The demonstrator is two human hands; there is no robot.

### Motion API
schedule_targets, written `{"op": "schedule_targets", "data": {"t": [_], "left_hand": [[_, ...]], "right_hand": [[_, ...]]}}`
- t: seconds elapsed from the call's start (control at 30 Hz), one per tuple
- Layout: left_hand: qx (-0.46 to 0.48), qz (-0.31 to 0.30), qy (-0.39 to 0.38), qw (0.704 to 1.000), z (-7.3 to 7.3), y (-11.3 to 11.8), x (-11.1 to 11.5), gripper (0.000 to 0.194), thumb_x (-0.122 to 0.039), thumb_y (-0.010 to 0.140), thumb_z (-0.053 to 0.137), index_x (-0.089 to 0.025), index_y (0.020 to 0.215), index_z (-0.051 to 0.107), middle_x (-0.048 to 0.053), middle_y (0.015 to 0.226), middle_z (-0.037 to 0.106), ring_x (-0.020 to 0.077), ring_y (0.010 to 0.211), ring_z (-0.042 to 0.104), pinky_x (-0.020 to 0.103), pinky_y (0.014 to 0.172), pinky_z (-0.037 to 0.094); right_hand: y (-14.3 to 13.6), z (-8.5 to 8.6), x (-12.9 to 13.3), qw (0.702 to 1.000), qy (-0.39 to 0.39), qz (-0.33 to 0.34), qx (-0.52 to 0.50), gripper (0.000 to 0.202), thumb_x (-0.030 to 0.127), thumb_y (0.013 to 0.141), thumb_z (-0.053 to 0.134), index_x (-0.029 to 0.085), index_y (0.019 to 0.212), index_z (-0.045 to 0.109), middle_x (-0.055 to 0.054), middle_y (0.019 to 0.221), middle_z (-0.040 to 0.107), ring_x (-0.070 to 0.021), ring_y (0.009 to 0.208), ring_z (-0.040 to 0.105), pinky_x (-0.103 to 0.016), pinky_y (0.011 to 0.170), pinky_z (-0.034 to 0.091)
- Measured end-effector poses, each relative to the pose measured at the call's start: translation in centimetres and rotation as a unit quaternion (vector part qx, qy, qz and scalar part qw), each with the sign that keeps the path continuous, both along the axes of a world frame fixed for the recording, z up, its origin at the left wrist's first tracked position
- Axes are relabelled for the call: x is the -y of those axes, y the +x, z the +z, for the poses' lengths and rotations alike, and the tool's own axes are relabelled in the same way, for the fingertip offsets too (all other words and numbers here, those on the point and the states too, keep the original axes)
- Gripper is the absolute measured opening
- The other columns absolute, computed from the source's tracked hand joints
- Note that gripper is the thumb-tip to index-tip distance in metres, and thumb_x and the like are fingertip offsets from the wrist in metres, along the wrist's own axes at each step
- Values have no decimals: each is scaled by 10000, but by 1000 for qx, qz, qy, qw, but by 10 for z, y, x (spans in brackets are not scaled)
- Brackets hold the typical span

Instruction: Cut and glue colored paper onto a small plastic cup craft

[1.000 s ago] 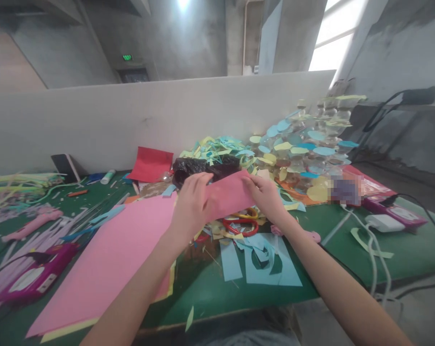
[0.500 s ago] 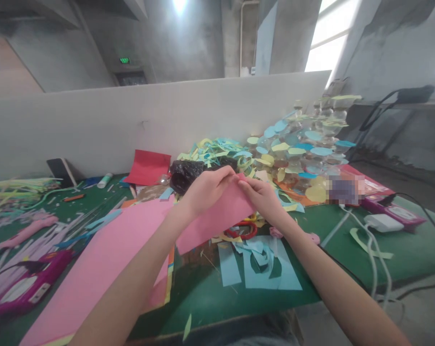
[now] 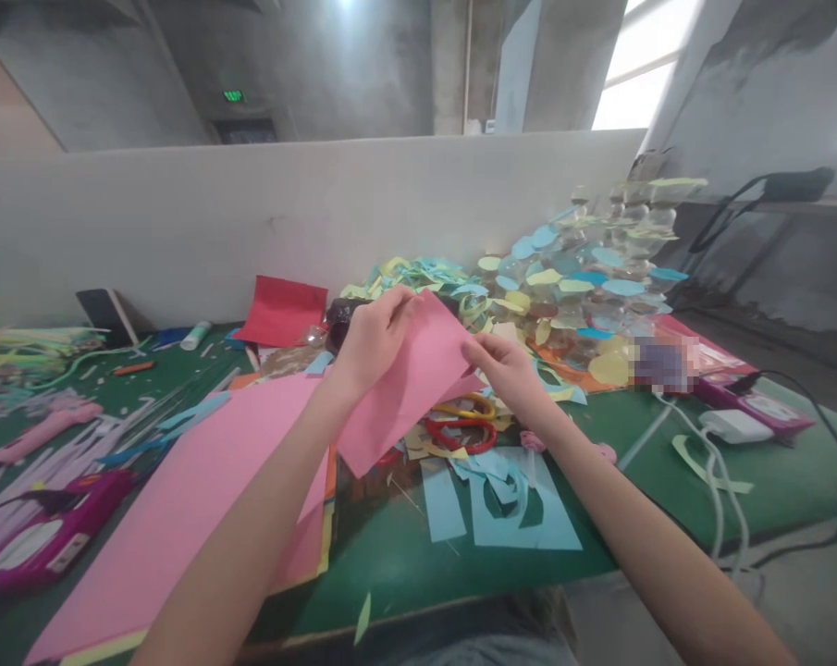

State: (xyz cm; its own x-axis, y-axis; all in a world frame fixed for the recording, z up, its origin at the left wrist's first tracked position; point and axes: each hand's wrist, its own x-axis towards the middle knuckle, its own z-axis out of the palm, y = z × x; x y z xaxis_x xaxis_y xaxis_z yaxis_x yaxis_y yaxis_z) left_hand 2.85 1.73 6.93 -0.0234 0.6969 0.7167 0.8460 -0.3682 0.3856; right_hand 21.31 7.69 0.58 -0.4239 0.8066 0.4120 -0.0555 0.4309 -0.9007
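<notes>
A sheet of pink paper [image 3: 418, 370] is held up between my two hands, above the middle of the table. My left hand [image 3: 376, 338] is closed on its upper left part, with some fingertips hidden behind the sheet. At the right edge, my right hand [image 3: 505, 370] pinches the paper between thumb and fingers. Just below the sheet lie scissors with red handles [image 3: 463, 435] and a yellow handle [image 3: 473, 404]. Nearer me rests a light blue sheet [image 3: 529, 518] with cut curls on it. A stack of large pink sheets [image 3: 203, 490] lies under my left forearm.
Paper scraps [image 3: 424, 275] are heaped at the back. Beside them, clear bottles bear paper discs [image 3: 622, 288]. A purple device [image 3: 57, 536] and a pink glue gun [image 3: 40, 433] lie left. On the right are a white adapter [image 3: 735, 425] with cables and another purple device [image 3: 779, 407].
My hands have moved apart; the left has shifted left and up. The pink paper now stands more upright and shows more of its face, with more of the scissor handles in sight.
</notes>
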Motion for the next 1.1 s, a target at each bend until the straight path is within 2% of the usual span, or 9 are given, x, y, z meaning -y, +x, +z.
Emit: {"op": "schedule_targets", "data": {"t": [0.1,0.2,0.3,0.37,0.5,0.67,0.73,0.83,1.1], "left_hand": [[22,19,24,999,-4,8,-2,262,-365,972,430,-209,802,556,-39,604,467,119,545,428,232,574,359],[38,25,35,998,-9,18,-1,267,-366,982,420,-207,805,541,-40,611,492,110,536,434,226,559,343],[36,19,30,999,-13,29,2,272,-365,995,392,-206,822,529,-38,633,514,105,536,438,221,563,337],[26,24,31,999,-14,33,5,270,-369,1000,379,-208,839,525,-39,630,508,108,535,433,222,565,333],[3,57,60,997,-14,33,5,256,-351,1005,369,-208,865,529,-39,622,503,112,518,417,232,558,318],[-27,94,90,991,-11,23,3,266,-338,1009,352,-206,860,529,-19,650,534,124,550,471,240,574,330],[-29,102,97,990,-11,19,1,275,-347,1010,350,-206,854,527,-23,637,521,123,544,468,238,569,330],[-31,108,96,989,-12,16,0,296,-367,1011,342,-207,842,524,-27,630,509,121,536,450,237,568,331],[-7,93,90,992,-14,20,-2,269,-351,1006,364,-212,833,517,-20,645,526,127,556,471,236,576,333]], "right_hand": [[-3,-3,5,997,-59,46,-31,368,572,789,633,207,831,655,-16,753,678,-193,756,644,-306,726,488],[-8,-6,18,989,-102,106,-30,405,551,755,684,211,976,680,-57,964,726,-241,934,666,-337,792,519],[-12,-8,31,987,-124,99,-30,420,520,753,704,216,1039,665,-68,1098,713,-245,1007,651,-332,806,527],[-14,-9,34,987,-132,82,-41,403,529,773,681,207,1015,660,-68,1064,716,-231,948,654,-317,766,528],[-15,-10,28,990,-119,68,-33,424,605,818,580,184,768,610,-41,785,679,-185,713,598,-280,630,477],[-14,-8,20,998,-53,33,29,536,692,831,471,218,595,387,33,554,419,-117,529,385,-251,505,319],[-14,-7,18,999,-26,14,42,551,703,831,454,230,592,307,46,548,315,-107,519,307,-253,492,268],[-14,-7,18,999,-14,19,49,543,693,846,437,233,604,278,47,576,264,-107,531,261,-256,491,235],[-14,-6,18,999,-33,15,23,537,710,841,407,234,618,297,37,602,318,-116,557,304,-258,512,269]]}}
